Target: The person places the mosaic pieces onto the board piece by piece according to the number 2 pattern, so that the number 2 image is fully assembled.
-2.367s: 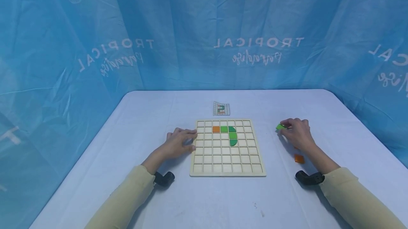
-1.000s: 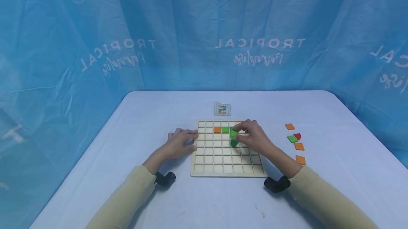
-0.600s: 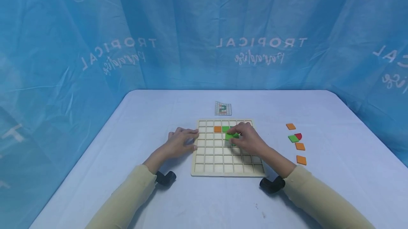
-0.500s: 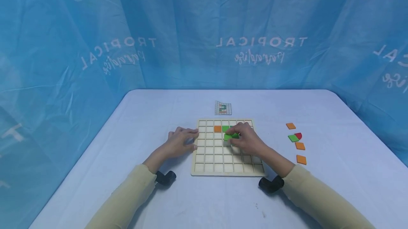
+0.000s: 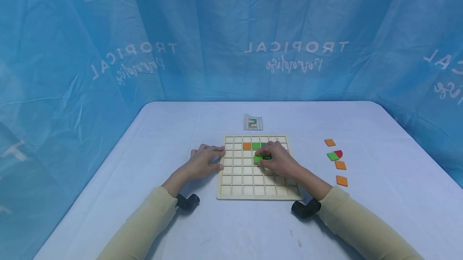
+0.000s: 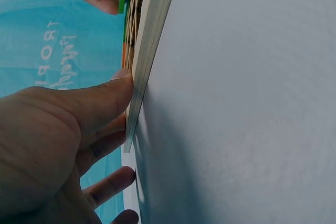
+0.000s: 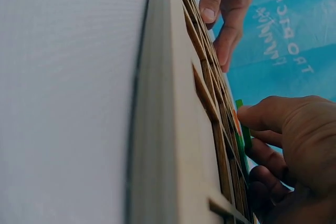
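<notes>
Between thumb and fingers, my right hand (image 5: 277, 158) pinches a bright green square tile (image 5: 257, 159) over the middle of the wooden grid board (image 5: 236, 191). In the right wrist view the held green tile (image 7: 244, 129) stands tilted at the board's surface. Set in one row of the grid are an orange square tile (image 5: 247, 146), a green square tile (image 5: 256, 146) and a dark green piece (image 5: 263, 145), partly covered by the right hand. My left hand (image 5: 204, 162) rests at the board's left edge; its thumb (image 6: 100, 98) touches that edge, the other fingers loosely spread.
Right of the board lie orange square tiles (image 5: 341, 181), a green tile (image 5: 332, 156) and a red rounded piece (image 5: 339, 153). Behind the board lies a small gridded pattern card (image 5: 253, 123). A white cloth (image 5: 173, 131) covers the table; a blue curtain (image 5: 231, 79) hangs around.
My right hand has carried the green tile from the right side of the table to the board, then shifted it slightly left and nearer me. The left hand has stayed at the edge.
</notes>
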Motion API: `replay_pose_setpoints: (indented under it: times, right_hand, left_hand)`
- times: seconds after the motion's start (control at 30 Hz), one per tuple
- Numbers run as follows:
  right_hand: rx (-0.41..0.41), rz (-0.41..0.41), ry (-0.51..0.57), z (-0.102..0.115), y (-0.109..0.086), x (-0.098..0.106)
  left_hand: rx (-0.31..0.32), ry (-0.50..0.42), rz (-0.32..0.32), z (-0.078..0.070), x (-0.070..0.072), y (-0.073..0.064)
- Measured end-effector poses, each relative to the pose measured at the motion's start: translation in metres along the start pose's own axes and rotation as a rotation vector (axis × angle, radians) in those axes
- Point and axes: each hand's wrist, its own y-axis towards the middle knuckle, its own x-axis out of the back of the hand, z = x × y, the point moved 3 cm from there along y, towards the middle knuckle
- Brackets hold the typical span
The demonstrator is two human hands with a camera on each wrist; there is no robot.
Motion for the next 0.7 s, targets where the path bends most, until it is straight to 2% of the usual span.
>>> replay_pose_setpoints:
  times: [0.23, 0.7]
  right_hand:
    - [0.020, 0.014, -0.010, -0.0026, 0.0002, -0.0018]
    - [0.036, 0.024, 0.002, -0.0052, -0.0023, -0.0034]
  left_hand:
    - [0.014, 0.010, 0.007, 0.0002, -0.0009, 0.0006]
    - [-0.004, -0.009, 0.002, 0.0022, -0.0008, 0.0005]
